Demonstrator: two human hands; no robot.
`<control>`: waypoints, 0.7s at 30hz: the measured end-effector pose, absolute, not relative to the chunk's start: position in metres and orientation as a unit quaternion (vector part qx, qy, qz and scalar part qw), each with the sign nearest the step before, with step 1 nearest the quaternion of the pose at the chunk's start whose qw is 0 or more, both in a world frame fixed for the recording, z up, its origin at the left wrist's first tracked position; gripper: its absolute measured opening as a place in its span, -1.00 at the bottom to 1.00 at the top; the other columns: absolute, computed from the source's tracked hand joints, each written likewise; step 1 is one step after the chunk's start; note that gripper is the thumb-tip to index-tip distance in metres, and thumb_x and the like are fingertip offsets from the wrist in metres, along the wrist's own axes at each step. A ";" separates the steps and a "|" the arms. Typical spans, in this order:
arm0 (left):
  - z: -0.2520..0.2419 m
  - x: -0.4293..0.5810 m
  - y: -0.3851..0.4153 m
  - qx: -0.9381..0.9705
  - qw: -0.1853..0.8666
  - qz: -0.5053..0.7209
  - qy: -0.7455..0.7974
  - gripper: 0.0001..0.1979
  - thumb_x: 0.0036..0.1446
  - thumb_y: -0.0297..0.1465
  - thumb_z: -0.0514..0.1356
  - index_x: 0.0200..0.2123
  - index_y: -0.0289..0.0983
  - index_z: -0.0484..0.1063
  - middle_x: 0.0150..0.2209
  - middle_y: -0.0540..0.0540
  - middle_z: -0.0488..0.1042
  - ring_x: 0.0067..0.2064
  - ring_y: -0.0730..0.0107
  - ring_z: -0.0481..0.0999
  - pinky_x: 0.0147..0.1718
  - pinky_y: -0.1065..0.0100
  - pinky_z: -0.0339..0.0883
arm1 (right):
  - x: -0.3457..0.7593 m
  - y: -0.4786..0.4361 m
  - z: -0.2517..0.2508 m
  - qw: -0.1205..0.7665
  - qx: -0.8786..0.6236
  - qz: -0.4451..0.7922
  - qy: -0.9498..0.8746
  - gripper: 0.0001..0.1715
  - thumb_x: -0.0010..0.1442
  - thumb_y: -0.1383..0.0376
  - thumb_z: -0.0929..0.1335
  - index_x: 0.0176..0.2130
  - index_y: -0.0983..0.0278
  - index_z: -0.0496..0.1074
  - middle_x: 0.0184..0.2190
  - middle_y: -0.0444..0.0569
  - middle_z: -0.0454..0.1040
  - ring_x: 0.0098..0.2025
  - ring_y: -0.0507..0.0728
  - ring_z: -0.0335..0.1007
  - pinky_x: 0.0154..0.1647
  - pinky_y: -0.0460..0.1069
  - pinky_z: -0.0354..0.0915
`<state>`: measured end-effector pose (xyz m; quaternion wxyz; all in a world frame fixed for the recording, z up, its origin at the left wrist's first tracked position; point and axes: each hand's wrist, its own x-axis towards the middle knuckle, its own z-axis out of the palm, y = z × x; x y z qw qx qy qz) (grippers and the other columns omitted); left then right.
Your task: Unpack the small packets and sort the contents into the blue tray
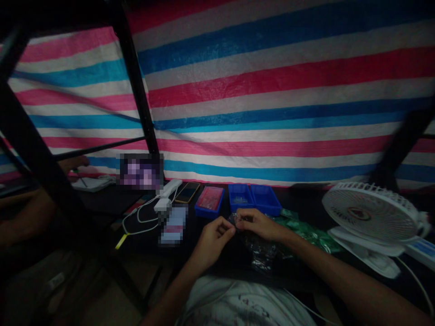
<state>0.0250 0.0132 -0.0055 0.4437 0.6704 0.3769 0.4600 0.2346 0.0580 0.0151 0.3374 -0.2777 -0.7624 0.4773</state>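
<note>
Over the dark table my two hands meet at the fingertips. My right hand is closed in a pinch on a small piece of clear plastic, likely a bag. Close beside it, my left hand has its thumb and fingers pressed together; what lies in them is too small and dim to make out. Below my right hand is a heap of clear plastic bags. A crumpled green plastic bag lies by my right forearm. Just beyond my hands stand a blue bin with small pieces and another blue bin.
Further left are a blue bin with a red lining, a phone, a power strip with white cables and a blurred-out screen. A white fan stands right. Another person's arm shows beyond the black frame.
</note>
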 end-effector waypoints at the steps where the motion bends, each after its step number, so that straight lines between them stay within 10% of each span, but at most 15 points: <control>1: -0.006 0.025 0.013 0.671 0.445 0.458 0.376 -0.80 0.21 -0.25 0.27 -0.30 -0.28 0.51 -0.40 0.00 0.46 -0.36 0.41 0.39 -0.36 0.43 0.22 | 0.234 0.058 0.016 0.337 -0.281 0.477 -0.761 -0.60 0.23 0.03 0.43 -0.41 0.30 0.42 -0.44 -0.15 0.36 -0.35 0.07 0.27 -0.29 -0.05 0.19; 21: -0.003 0.028 0.012 0.666 0.443 0.472 0.370 -0.74 0.19 -0.18 0.29 -0.30 -0.28 0.51 -0.39 -0.02 0.46 -0.37 0.41 0.39 -0.36 0.43 0.24 | 0.233 0.055 0.020 0.335 -0.270 0.471 -0.770 -0.63 0.20 0.03 0.47 -0.29 0.30 0.47 -0.35 -0.10 0.43 -0.29 0.09 0.32 -0.23 -0.03 0.23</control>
